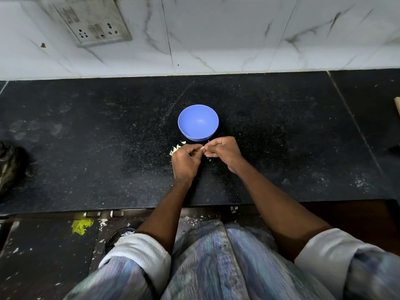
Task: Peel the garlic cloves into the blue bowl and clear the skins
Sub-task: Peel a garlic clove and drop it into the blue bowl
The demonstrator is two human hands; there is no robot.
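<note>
Both hands, left hand (pixel 185 158) and right hand (pixel 220 149), pinch one garlic clove (pixel 202 148) near the counter (pixel 86 148) middle; slip risk: clove drops short of the blue bowl (pixel 198 123) into the skins (pixel 176 148).

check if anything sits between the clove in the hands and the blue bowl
Nothing visible does. The garlic clove, pinched between the left hand and right hand, is just in front of the blue bowl. The bowl looks empty, and the skins lie off to the left.

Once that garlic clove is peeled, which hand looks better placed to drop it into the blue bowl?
Probably the right hand. It sits just below the blue bowl, nearer its rim, and its fingers pinch the garlic clove. The left hand lies lower, beside the skins.
</note>
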